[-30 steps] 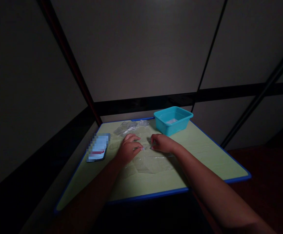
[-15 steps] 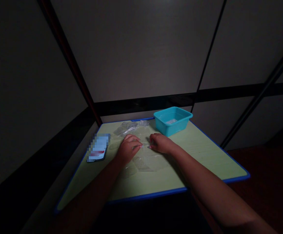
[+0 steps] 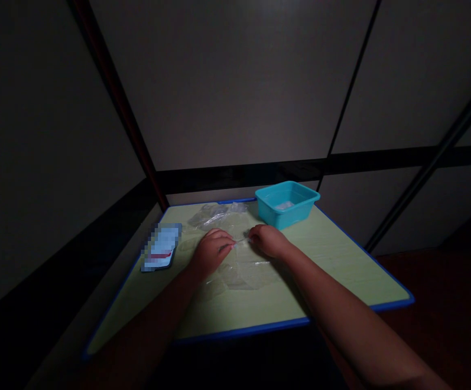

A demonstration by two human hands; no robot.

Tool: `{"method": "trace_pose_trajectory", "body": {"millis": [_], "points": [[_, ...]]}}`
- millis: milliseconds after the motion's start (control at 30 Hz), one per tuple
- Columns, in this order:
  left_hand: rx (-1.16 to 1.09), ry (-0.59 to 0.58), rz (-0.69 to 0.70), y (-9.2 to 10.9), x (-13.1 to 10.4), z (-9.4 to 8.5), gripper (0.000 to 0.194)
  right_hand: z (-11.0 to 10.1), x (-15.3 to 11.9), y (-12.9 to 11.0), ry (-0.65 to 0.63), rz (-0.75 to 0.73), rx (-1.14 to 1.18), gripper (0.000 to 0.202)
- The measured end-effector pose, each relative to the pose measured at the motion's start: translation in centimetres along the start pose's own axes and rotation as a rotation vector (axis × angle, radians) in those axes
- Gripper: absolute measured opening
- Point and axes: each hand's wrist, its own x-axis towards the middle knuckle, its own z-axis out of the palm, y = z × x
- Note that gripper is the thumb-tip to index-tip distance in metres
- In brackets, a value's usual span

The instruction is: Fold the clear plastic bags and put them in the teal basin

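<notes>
A thin clear plastic bag (image 3: 241, 273) lies spread on the pale green table (image 3: 341, 271), between and below my hands. My left hand (image 3: 213, 250) pinches its edge between thumb and fingers. Just to the right, my right hand (image 3: 268, 239) has its fingers curled down and closed on the same edge, its fingertips partly hidden. A short strip of the plastic stretches taut between the two hands. Beyond them lies more crumpled clear plastic (image 3: 215, 214); I cannot tell whether it is a separate piece.
A turquoise plastic basket (image 3: 286, 214) with something whitish inside stands at the back right of the table. Near the left edge lies a phone (image 3: 162, 246), its screen lit and blurred. Blue trim (image 3: 260, 326) borders the table, and a panelled wall (image 3: 235, 108) rises behind.
My right hand's fingers have curled in tighter at the bag's edge, and the strip between the hands now looks taut. The view has shifted very slightly; the basket and phone stay put.
</notes>
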Motion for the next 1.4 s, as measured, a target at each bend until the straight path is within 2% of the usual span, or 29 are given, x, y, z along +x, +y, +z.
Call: {"method": "trace_pose_trajectory", "body": {"millis": [200, 300, 367, 433, 500, 633, 933, 1200, 1400], "points": [[0.003, -0.024, 0.025, -0.2, 0.0, 0.3, 0.017, -0.1, -0.1, -0.1, -0.018, 0.054, -0.039, 0.019], [0.000, -0.079, -0.011, 0.1, -0.1, 0.4, 0.020, -0.1, -0.2, -0.5, -0.008, 0.002, -0.066, 0.026], [-0.004, -0.111, -0.062, 0.4, -0.2, 0.5, 0.031, 0.0, -0.2, -0.7, 0.015, -0.044, -0.086, 0.034], [-0.006, -0.137, -0.116, 0.5, -0.4, 0.5, 0.046, 0.1, -0.1, -0.9, 0.022, -0.061, -0.090, 0.032], [-0.007, -0.163, -0.159, 0.4, -0.5, 0.6, 0.052, 0.2, 0.0, -1.0, 0.016, -0.059, -0.073, 0.025], [-0.016, -0.181, -0.197, 0.1, -0.7, 0.5, 0.051, 0.1, 0.0, -0.9, 0.018, -0.047, -0.054, 0.016], [-0.010, -0.195, -0.194, -0.9, -0.8, 0.9, 0.048, 0.1, 0.0, -1.1, -0.012, -0.067, -0.118, 0.021], [0.017, -0.262, -0.196, -0.5, -0.5, 0.5, 0.039, 0.2, 0.1, -1.0, -0.018, -0.036, -0.151, 0.017], [-0.033, -0.225, -0.181, -0.8, -0.6, 0.8, 0.041, 0.3, 0.0, -0.8, -0.005, -0.029, -0.144, 0.021]]}}
